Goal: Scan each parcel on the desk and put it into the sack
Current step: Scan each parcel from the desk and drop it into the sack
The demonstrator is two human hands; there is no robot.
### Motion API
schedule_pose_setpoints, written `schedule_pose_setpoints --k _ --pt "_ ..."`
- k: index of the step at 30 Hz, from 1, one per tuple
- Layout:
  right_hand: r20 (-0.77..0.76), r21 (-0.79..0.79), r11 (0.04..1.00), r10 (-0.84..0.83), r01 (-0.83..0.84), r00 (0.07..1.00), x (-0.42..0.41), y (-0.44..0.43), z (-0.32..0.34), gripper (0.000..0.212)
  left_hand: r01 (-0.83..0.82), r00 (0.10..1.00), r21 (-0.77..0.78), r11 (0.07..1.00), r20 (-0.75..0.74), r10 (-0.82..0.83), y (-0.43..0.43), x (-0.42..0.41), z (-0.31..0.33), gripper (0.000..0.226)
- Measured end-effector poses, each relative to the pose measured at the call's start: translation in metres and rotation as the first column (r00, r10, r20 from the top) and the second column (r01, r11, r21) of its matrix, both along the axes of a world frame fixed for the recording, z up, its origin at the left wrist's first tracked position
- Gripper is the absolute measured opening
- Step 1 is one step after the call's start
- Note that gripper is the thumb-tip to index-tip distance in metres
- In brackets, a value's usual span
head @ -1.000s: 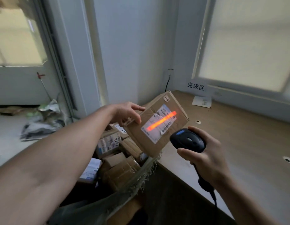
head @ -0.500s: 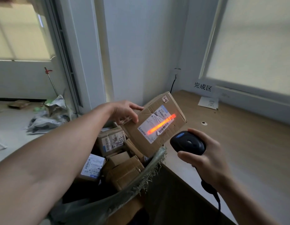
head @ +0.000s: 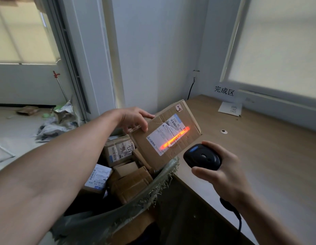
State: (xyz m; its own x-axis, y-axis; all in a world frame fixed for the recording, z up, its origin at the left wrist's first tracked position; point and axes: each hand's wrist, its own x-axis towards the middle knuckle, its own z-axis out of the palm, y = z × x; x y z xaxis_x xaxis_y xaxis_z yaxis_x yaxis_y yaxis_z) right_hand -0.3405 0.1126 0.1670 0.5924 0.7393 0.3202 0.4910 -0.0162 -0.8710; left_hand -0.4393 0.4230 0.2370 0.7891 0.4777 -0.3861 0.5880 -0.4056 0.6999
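The cardboard parcel (head: 171, 156) is held tilted just above the sack (head: 144, 193), its edge gripped by the curled fingers of the left hand (head: 134, 119). Right of the sack, a scanner (head: 202, 159) is wrapped tight in the right hand (head: 224, 172), orange beam laid across the label (head: 167, 131).

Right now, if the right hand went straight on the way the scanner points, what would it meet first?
The parcel, most likely: the scanner in the right hand aims at its label, where the red line falls. The left hand holds that parcel over the sack. Depth is unclear.
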Motion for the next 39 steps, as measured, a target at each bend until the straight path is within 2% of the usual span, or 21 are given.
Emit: schedule_pose_setpoints --k 10,11,14,17,22,27,30,34,39 --pt "0.024 -0.026 0.998 0.056 -0.056 0.998 0.024 -0.003 -0.009 0.064 -0.079 0.997 -0.013 0.997 -0.017 0.079 -0.009 -0.002 0.0 0.061" --pt "0.022 -0.025 0.997 0.069 -0.069 0.997 0.026 -0.004 -0.01 0.068 -0.088 0.996 -0.014 0.996 -0.019 0.088 -0.01 -0.004 -0.001 0.06" --pt "-0.023 0.008 0.996 0.088 -0.088 0.996 0.03 -0.003 -0.011 0.098 -0.145 0.989 -0.014 0.989 -0.001 0.145 -0.014 -0.013 -0.002 0.064" --pt "-0.098 0.086 0.991 0.112 -0.103 0.989 0.032 0.003 -0.01 0.104 -0.244 0.968 -0.048 0.969 0.051 0.247 -0.015 -0.032 -0.005 0.066" --pt "-0.16 0.141 0.98 0.166 -0.143 0.973 0.018 0.031 -0.014 0.091 -0.432 0.874 -0.084 0.898 0.206 0.44 -0.009 -0.09 -0.024 0.077" --pt "-0.177 0.136 0.97 0.225 -0.202 0.958 -0.02 0.068 -0.018 0.082 -0.591 0.712 -0.213 0.778 0.314 0.628 0.015 -0.155 -0.056 0.077" --pt "-0.209 0.137 0.968 0.237 -0.212 0.949 -0.044 0.095 -0.023 0.078 -0.629 0.644 -0.293 0.72 0.322 0.694 0.035 -0.189 -0.078 0.067" --pt "-0.22 0.15 0.967 0.234 -0.204 0.947 -0.078 0.133 -0.03 0.082 -0.641 0.615 -0.349 0.684 0.3 0.729 0.065 -0.228 -0.096 0.053" --pt "-0.227 0.143 0.972 0.216 -0.187 0.95 -0.117 0.175 -0.042 0.083 -0.645 0.595 -0.388 0.658 0.285 0.751 0.112 -0.257 -0.108 0.065"
